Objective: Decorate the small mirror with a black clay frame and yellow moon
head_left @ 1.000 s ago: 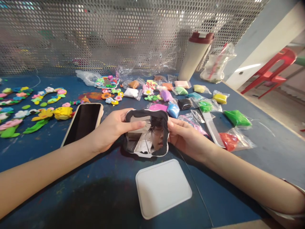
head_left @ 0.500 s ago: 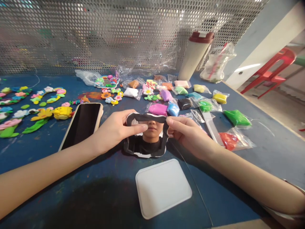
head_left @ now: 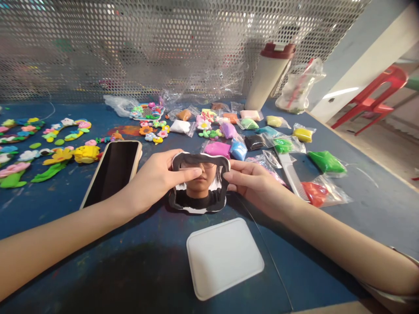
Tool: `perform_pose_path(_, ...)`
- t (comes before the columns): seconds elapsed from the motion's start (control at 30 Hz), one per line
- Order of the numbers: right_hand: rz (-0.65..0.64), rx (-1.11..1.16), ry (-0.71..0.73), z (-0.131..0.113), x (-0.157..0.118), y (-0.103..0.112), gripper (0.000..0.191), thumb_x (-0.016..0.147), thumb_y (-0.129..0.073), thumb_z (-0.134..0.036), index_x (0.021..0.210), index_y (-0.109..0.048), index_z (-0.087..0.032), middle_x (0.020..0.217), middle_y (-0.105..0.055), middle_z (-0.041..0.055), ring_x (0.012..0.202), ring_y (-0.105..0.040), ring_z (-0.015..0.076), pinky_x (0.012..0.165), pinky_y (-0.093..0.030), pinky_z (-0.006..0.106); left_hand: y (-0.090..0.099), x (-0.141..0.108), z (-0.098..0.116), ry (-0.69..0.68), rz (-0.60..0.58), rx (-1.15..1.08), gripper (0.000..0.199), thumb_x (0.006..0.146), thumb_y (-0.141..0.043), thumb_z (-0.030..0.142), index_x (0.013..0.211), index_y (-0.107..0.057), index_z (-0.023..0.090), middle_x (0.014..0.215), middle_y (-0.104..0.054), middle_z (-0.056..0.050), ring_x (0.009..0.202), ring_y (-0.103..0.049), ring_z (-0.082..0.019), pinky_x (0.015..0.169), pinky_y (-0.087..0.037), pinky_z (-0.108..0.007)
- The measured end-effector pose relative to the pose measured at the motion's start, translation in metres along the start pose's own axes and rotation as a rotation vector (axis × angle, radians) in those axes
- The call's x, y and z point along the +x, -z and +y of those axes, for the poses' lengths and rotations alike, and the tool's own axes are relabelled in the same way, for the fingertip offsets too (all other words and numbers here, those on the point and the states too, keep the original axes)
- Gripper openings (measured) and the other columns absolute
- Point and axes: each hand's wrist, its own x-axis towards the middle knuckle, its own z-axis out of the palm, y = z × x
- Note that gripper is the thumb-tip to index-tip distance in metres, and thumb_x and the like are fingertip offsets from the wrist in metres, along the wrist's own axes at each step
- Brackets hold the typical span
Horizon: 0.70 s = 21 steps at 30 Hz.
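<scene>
Both my hands are at a small mirror [head_left: 200, 183] with a wavy black-and-white clay frame, which rests on the table in front of me. My left hand [head_left: 157, 179] grips its left side, with the fingers lying over the glass. My right hand [head_left: 255, 185] presses its fingertips against the right edge of the black frame. The glass reflects a person in a dark top. A black smartphone [head_left: 113, 173] in a beige case lies just left of my left hand. A white rounded rectangular lid [head_left: 224, 257] lies nearer me, touching neither hand.
Several clay flowers and figures [head_left: 59, 157] lie at left on the blue table [head_left: 98, 226]. Bagged coloured clay [head_left: 324, 162] and a white comb [head_left: 291, 174] lie at right. Behind stand a perforated metal screen [head_left: 131, 48] and a lidded bottle [head_left: 268, 76]. A red chair [head_left: 369, 96] stands beyond the table.
The black clay strip held across the glass now lies along the mirror's top edge. My right hand has shifted left and down to the frame's right side.
</scene>
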Motion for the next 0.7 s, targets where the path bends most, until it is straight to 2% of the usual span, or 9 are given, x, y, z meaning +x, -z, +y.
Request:
perform_pose_path(0.17, -0.003, -0.026, 0.003, -0.0008, -0.0013, -0.0014, 0.022, 0.081, -0.064, -0.018, 0.103, -0.068, -0.017, 0.094, -0.067, 0.0052, 0.083, -0.063, 0.0150, 0.081, -0.049, 0.029, 0.0004, 0.0007, -0.0003, 0.003, 0.008, 0.003, 0.028, 0.074, -0.071, 0.042, 0.083, -0.061, 0.018, 0.084, -0.067, -0.002, 0.080, -0.061, -0.020, 0.071, -0.046, -0.029)
perform_pose_path(0.3, 0.018, -0.084, 0.026, 0.0004, -0.0017, -0.0030, 0.021, 0.083, -0.065, -0.025, 0.102, -0.068, -0.017, 0.096, -0.068, 0.0056, 0.086, -0.064, 0.0164, 0.081, -0.049, 0.030, 0.0002, 0.0004, -0.0004, -0.006, 0.004, 0.021, 0.029, 0.073, -0.071, 0.044, 0.084, -0.061, 0.018, 0.082, -0.067, -0.002, 0.079, -0.061, -0.021, 0.069, -0.045, -0.029)
perform_pose_path(0.5, 0.018, -0.158, 0.068, 0.0029, 0.0001, 0.0000, 0.025, 0.080, -0.068, -0.022, 0.104, -0.069, -0.017, 0.099, -0.069, 0.0052, 0.089, -0.063, 0.0174, 0.083, -0.047, 0.031, 0.0001, 0.0002, -0.0009, 0.013, 0.009, 0.038, 0.027, 0.074, -0.071, 0.043, 0.081, -0.061, 0.019, 0.076, -0.064, 0.000, 0.070, -0.058, -0.018, 0.061, -0.042, -0.026)
perform_pose_path(0.6, 0.020, -0.154, 0.071, 0.0019, -0.0004, 0.0007, 0.025, 0.081, -0.067, -0.022, 0.105, -0.069, -0.018, 0.098, -0.069, 0.0044, 0.087, -0.062, 0.0157, 0.080, -0.048, 0.028, -0.0004, 0.0011, -0.0023, 0.009, 0.010, 0.007, 0.026, 0.074, -0.072, 0.040, 0.082, -0.063, 0.018, 0.080, -0.066, -0.001, 0.075, -0.060, -0.019, 0.066, -0.044, -0.028)
perform_pose_path(0.7, 0.048, -0.083, 0.065, 0.0003, -0.0013, 0.0001, 0.018, 0.084, -0.064, -0.025, 0.099, -0.071, -0.018, 0.094, -0.069, 0.0035, 0.080, -0.061, 0.0123, 0.071, -0.048, 0.022, -0.0016, 0.0017, -0.0034, 0.011, -0.001, -0.079, 0.026, 0.074, -0.072, 0.038, 0.090, -0.064, 0.018, 0.090, -0.070, -0.003, 0.085, -0.062, -0.022, 0.075, -0.047, -0.031)
